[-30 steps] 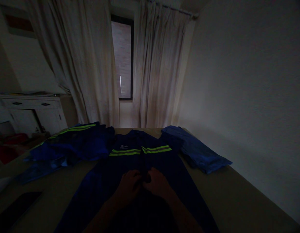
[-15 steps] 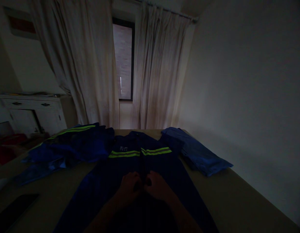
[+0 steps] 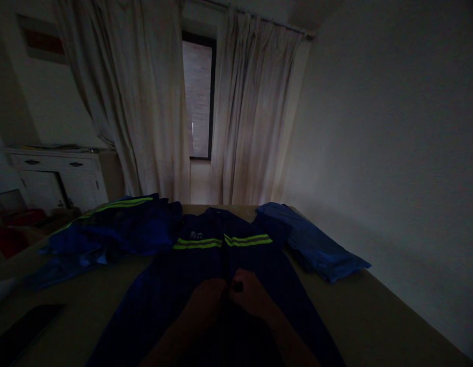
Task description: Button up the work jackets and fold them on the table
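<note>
A dark blue work jacket [image 3: 198, 265] with yellow-green reflective stripes across its chest lies spread on the table, collar away from me. My left hand [image 3: 211, 295] and my right hand [image 3: 246, 290] are close together over its front opening, below the stripes. The fingers of both hands are curled in a pinch at the jacket's front edges. Dim light and the hands themselves hide exactly what lies between the fingertips.
To the left lies a heap of blue garments [image 3: 121, 229] with similar stripes. A folded blue garment [image 3: 316, 239] rests at the right, near the wall. A dark flat object [image 3: 25, 329] lies on the tabletop [image 3: 374, 316] at the near left. Curtains [image 3: 152, 112] hang behind.
My left hand has turned so that its back shows more, and its fingers are more hidden. My right hand stays nearly in place. The view has shifted slightly.
</note>
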`<state>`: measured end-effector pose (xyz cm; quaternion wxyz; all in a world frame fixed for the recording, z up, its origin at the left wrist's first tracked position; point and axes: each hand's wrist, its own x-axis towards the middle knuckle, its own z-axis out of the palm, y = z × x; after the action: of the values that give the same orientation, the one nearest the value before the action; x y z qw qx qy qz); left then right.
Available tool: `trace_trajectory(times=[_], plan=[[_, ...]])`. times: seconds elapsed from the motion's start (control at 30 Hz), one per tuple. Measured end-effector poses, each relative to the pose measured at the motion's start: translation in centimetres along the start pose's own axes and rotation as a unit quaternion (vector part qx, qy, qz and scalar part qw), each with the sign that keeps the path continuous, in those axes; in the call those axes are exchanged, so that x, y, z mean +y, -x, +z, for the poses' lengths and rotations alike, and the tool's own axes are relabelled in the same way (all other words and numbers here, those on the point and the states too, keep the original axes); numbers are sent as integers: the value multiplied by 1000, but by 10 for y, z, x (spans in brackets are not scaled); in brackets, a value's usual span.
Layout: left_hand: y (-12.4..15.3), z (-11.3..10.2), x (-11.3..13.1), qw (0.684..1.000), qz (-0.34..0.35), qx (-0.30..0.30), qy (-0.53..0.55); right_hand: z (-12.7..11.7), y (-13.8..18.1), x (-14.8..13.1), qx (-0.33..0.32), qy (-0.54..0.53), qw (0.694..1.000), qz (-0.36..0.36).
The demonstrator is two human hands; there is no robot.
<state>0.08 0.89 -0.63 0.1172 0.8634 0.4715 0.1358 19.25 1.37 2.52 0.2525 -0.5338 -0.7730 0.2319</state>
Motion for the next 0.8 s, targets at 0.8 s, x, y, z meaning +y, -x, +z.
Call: trace_trajectory(times=[0.8], plan=[[0,-4,-1,996,-43,42,65,0,5,-10,-33,61,998,0]])
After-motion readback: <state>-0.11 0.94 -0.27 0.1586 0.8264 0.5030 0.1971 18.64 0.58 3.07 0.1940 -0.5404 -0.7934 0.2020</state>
